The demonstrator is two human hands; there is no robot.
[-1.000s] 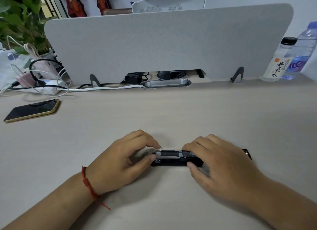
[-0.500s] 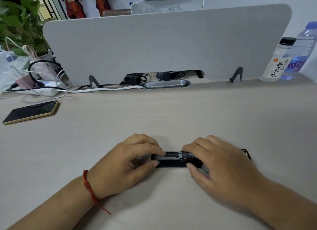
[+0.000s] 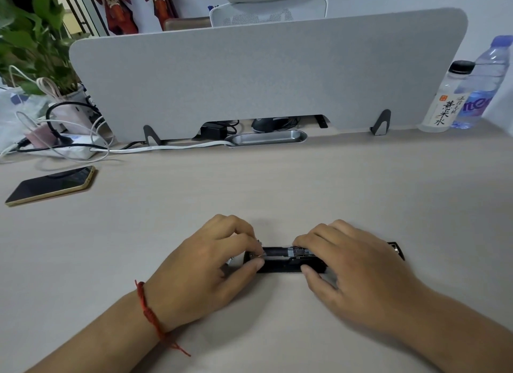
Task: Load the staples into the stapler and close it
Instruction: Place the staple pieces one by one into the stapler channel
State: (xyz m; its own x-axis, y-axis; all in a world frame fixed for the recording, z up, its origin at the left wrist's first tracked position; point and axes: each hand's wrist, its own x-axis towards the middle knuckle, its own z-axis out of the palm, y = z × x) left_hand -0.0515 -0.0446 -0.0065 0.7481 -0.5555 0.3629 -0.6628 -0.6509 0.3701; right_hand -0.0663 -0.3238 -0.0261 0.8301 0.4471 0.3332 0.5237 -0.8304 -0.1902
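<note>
— Inspector: What differs from a second ago?

— Assistant: The left hand (image 3: 205, 264) has closed in on the left end of the black stapler (image 3: 288, 263). Its fingertips (image 3: 254, 243) now cover that end, where a pale strip, apparently staples, showed clear of them before.

— Inspector: And the strip?

— Assistant: Largely hidden now; whether it is seated cannot be told.

Single head cam, wide-angle, looks fwd/down over pale beige wooden desk (image 3: 361, 183); grey felt divider panel (image 3: 263, 72) at 12 o'clock, near.
</note>
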